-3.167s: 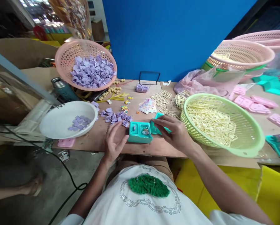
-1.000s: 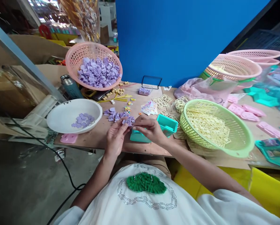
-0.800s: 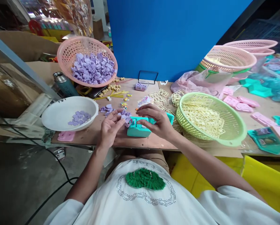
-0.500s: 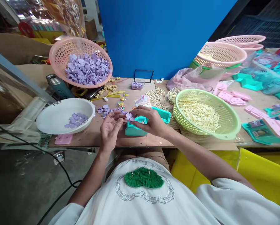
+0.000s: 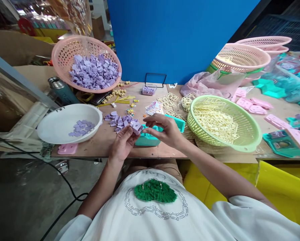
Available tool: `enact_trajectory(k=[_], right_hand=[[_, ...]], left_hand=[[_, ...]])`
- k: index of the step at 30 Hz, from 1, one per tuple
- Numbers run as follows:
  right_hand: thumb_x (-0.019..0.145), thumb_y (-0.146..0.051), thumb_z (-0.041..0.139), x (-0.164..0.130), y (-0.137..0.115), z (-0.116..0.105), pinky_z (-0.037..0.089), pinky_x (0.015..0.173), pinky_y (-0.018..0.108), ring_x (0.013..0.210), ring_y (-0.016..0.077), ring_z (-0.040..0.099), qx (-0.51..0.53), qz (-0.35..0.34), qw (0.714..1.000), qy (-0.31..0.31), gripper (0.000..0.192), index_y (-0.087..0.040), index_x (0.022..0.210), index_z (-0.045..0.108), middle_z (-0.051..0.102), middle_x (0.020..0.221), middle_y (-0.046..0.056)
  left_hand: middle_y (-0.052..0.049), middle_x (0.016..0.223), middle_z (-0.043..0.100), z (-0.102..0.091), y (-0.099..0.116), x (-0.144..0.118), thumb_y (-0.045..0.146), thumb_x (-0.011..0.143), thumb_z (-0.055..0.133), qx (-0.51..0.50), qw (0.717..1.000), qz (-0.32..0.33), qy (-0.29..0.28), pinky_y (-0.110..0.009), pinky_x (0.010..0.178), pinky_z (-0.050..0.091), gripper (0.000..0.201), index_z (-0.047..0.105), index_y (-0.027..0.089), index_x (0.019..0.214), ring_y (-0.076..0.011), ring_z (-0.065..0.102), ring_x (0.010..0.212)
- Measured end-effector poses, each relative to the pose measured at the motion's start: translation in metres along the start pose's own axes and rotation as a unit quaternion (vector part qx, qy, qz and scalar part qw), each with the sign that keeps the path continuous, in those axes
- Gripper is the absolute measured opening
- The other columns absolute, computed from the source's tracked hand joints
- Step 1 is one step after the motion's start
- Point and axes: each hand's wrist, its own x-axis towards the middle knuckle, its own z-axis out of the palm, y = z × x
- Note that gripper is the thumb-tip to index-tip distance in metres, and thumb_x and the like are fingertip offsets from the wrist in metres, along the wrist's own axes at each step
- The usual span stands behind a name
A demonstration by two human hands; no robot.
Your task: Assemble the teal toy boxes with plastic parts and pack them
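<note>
1. Near the worktop's [image 5: 99,147] left front edge stands a white bowl [image 5: 64,129] with a few lilac pieces in it; a pink basket [image 5: 62,57] heaped with the same pieces sits tilted behind it, toward the back left corner.
2. The left hand [image 5: 121,145] is over the front edge, its grip pinching a small lilac piece [image 5: 135,126] between thumb and fingertips.
3. Just right of it, the right hand [image 5: 166,132] has its grip half curled, fingertips close beside that piece; I cannot tell whether they touch it. Both hands hover above a teal box [image 5: 147,140] near the front edge.
4. Risk, as I judge it: the piece is tiny and held by the fingertips alone, so a slip could drop it among the loose lilac pieces [image 5: 120,120] behind and lose it there.
5. Toward the right stands a green basket [image 5: 250,142] of pale yellow frames.
6. The worktop is bare brown board, crowded; a blue wall [image 5: 177,36] rises behind it.
</note>
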Motion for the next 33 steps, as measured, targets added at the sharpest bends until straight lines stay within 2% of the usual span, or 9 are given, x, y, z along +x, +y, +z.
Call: enact_trajectory(k=[3,5,9,13,15,18,21,29,33], right_hand=[[0.098,-0.057,0.075,0.0,0.001,0.001,0.06,0.077,0.031,0.082,0.0176,0.07,-0.017,-0.028,0.999,-0.012,0.046,-0.017,0.121,0.08,0.073,0.093,0.008],[0.103,-0.048,0.069,0.0,0.003,0.005,0.061,0.081,0.032,0.087,0.0183,0.07,-0.008,-0.032,0.999,-0.019,0.039,-0.019,0.127,0.079,0.074,0.096,0.009],[0.105,-0.048,0.066,-0.006,0.008,0.017,0.064,0.091,0.032,0.104,0.0196,0.073,0.081,0.025,0.996,0.001,0.042,-0.023,0.138,0.075,0.075,0.112,0.01],[0.103,-0.05,0.069,-0.012,0.008,0.019,0.064,0.091,0.033,0.104,0.02,0.074,0.082,0.025,0.996,0.011,0.046,-0.022,0.141,0.074,0.076,0.115,0.011],[0.105,-0.048,0.067,-0.014,0.007,0.015,0.063,0.085,0.032,0.093,0.0185,0.074,0.057,0.015,0.998,0.008,0.043,-0.022,0.138,0.076,0.077,0.105,0.009],[0.105,-0.047,0.068,-0.013,0.004,0.006,0.059,0.074,0.03,0.079,0.017,0.07,0.024,-0.003,1.0,0.017,0.034,-0.022,0.122,0.083,0.075,0.088,0.006],[0.103,-0.047,0.071,-0.011,0.002,0.0,0.057,0.072,0.03,0.08,0.0176,0.069,0.017,-0.021,0.999,0.042,0.03,-0.022,0.11,0.086,0.075,0.087,0.007],[0.106,-0.047,0.066,-0.018,0.0,0.006,0.056,0.071,0.03,0.08,0.0188,0.072,0.007,-0.011,0.999,0.049,0.032,-0.022,0.108,0.086,0.078,0.088,0.009],[0.107,-0.038,0.066,-0.021,-0.001,0.007,0.059,0.078,0.031,0.089,0.0196,0.073,-0.007,-0.039,0.997,0.059,0.025,-0.023,0.117,0.084,0.078,0.098,0.01]], left_hand=[[0.001,0.097,0.081,0.005,-0.002,-0.002,0.042,0.067,0.103,0.017,0.999,0.038,0.006,-0.022,0.083,0.063,0.048,0.077,0.022,0.102,-0.0115,0.076,0.087],[-0.001,0.104,0.08,0.011,-0.002,-0.005,0.038,0.069,0.102,0.072,0.991,0.114,0.019,-0.024,0.088,0.062,0.048,0.075,0.023,0.105,-0.0135,0.076,0.095],[-0.01,0.128,0.075,0.016,-0.002,-0.012,0.037,0.083,0.092,0.206,0.942,0.263,0.018,-0.038,0.105,0.062,0.034,0.072,0.023,0.107,-0.0256,0.072,0.125],[-0.011,0.13,0.074,0.01,-0.003,-0.012,0.034,0.088,0.088,0.274,0.906,0.323,0.005,-0.041,0.112,0.059,0.027,0.076,0.024,0.11,-0.0267,0.068,0.132],[-0.009,0.126,0.076,0.007,-0.003,-0.01,0.036,0.086,0.09,0.231,0.936,0.266,0.008,-0.039,0.109,0.06,0.031,0.078,0.024,0.112,-0.025,0.072,0.125],[-0.006,0.113,0.081,0.003,0.0,-0.006,0.042,0.078,0.095,0.095,0.992,0.081,-0.008,-0.041,0.102,0.065,0.041,0.078,0.023,0.11,-0.0222,0.078,0.106],[-0.003,0.104,0.083,0.002,0.003,-0.005,0.042,0.073,0.099,-0.001,0.999,-0.03,-0.041,-0.045,0.103,0.066,0.039,0.078,0.022,0.1,-0.0226,0.08,0.102],[-0.006,0.111,0.084,0.002,0.0,-0.005,0.041,0.069,0.102,-0.049,0.996,-0.072,-0.036,-0.044,0.102,0.067,0.046,0.079,0.022,0.104,-0.0249,0.081,0.105],[-0.005,0.105,0.085,0.002,0.005,-0.008,0.039,0.068,0.103,-0.051,0.995,-0.075,-0.04,-0.04,0.098,0.068,0.043,0.081,0.021,0.1,-0.0225,0.082,0.098]])
